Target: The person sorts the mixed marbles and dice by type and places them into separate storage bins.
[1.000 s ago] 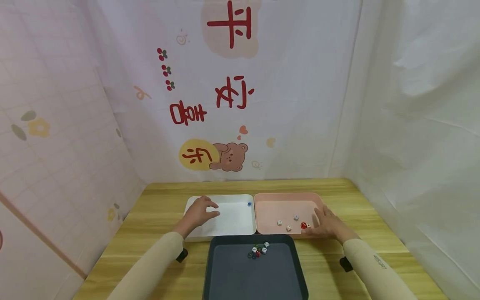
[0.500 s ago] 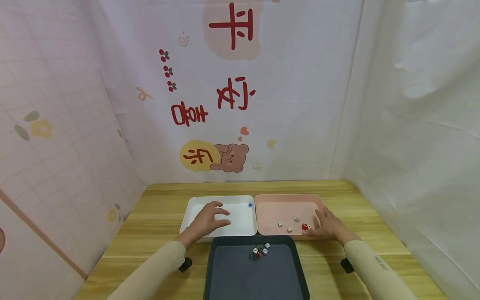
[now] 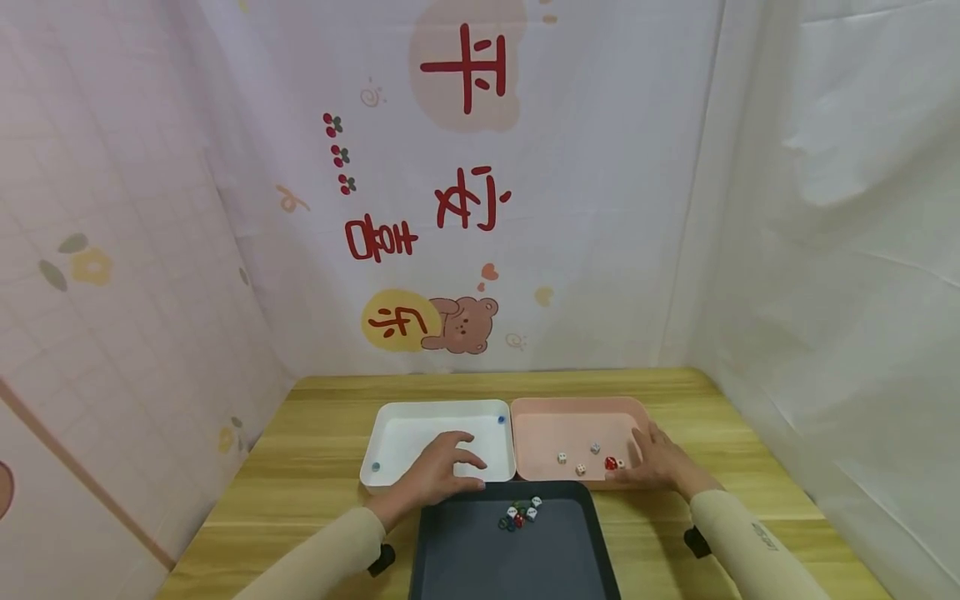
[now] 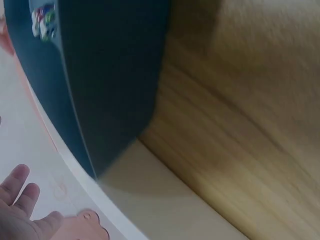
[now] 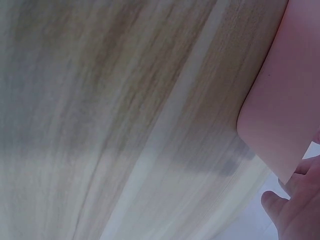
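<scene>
My left hand [image 3: 448, 471] hovers over the front rim of the white tray [image 3: 442, 408], close to the dark tray's back left corner, its fingers spread and nothing between them. Inside the white tray lie a small blue piece [image 3: 501, 420] at the back right and a pale blue-green one [image 3: 376, 467] at the front left. My right hand [image 3: 660, 462] rests at the front right corner of the pink tray [image 3: 573, 406], fingers loose along the rim. Near its thumb are a red die [image 3: 611, 463] and several small white dice, one die [image 3: 581, 470] toward the front.
The dark grey tray [image 3: 517, 558] stands in front of both others, with a small cluster of white dice [image 3: 532, 514], a red die [image 3: 519, 521] and dark green-blue pieces near its back edge. Wood tabletop [image 3: 300, 492] surrounds the trays; printed cloth [image 3: 600, 208] hangs behind.
My left hand has moved from the white tray's left side rightward and nearer, uncovering the pale blue-green piece. The right hand stays at the pink tray's corner. The head view has tilted up slightly.
</scene>
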Motion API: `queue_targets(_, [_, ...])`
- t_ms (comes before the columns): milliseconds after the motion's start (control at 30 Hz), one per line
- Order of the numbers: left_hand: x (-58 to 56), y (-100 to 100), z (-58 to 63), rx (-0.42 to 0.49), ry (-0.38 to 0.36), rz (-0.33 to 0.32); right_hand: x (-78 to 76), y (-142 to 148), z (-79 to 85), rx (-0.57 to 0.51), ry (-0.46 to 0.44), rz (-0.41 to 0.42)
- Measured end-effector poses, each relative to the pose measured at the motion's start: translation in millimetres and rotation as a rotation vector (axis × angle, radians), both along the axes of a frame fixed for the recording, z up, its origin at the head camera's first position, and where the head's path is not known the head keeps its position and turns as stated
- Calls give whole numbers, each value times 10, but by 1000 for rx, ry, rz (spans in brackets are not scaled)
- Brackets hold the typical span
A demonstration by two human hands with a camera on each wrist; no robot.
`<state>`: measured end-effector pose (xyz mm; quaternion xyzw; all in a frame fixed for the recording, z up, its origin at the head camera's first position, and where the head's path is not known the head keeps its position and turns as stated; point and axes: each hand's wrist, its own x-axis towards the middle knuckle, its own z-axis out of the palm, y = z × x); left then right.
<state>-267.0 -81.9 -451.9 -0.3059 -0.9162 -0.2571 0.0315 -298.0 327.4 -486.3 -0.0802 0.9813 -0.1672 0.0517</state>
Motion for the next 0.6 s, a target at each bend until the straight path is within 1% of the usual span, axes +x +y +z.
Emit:
queue_targets(167, [85, 116, -88, -97, 102, -69, 8, -5, -30, 3, -2, -2])
queue_targets(233, [118, 150, -140, -130, 118, -87, 17, -10, -42, 5, -13, -6])
queue_targets(333, [164, 186, -198, -166, 123, -102, 31, -19, -49, 4, -28, -9])
queue_targets(400, [180, 201, -232, -188, 134, -110, 36, -24, -47, 1, -28, -9])
queue_targets(500, [188, 226, -260, -220, 186, -127, 26, -21, -40, -2, -17, 0])
queue_targets(600, [182, 252, -279, -248, 220, -132, 4, -15, -30, 4, -3, 3])
